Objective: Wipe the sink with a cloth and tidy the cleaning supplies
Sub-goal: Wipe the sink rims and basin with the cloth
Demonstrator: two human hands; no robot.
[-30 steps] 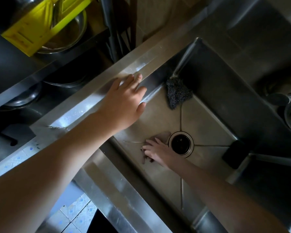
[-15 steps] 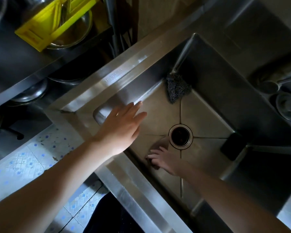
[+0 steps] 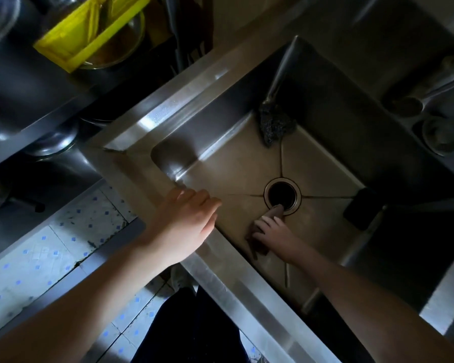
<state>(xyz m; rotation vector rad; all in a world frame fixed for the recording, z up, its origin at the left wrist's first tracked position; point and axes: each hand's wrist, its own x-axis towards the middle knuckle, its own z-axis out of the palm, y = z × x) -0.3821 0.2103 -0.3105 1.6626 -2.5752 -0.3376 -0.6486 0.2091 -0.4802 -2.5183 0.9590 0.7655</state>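
Observation:
A steel sink fills the middle of the view, with a round drain in its floor. My right hand lies flat on a small brown cloth on the sink floor, just in front of the drain, with a fingertip at the drain's rim. My left hand hovers over the sink's near left rim, fingers loose and holding nothing. A dark steel-wool scourer lies in the far corner of the basin. A black sponge-like block sits at the right side of the floor.
A yellow rack with a metal bowl stands on the shelf at the upper left, pots below it. A faucet base and round fittings sit at the upper right. Tiled floor shows at the lower left.
My left hand has come off the sink's far left rim and drawn back toward the near rim. My right hand, with the cloth, has shifted toward the drain.

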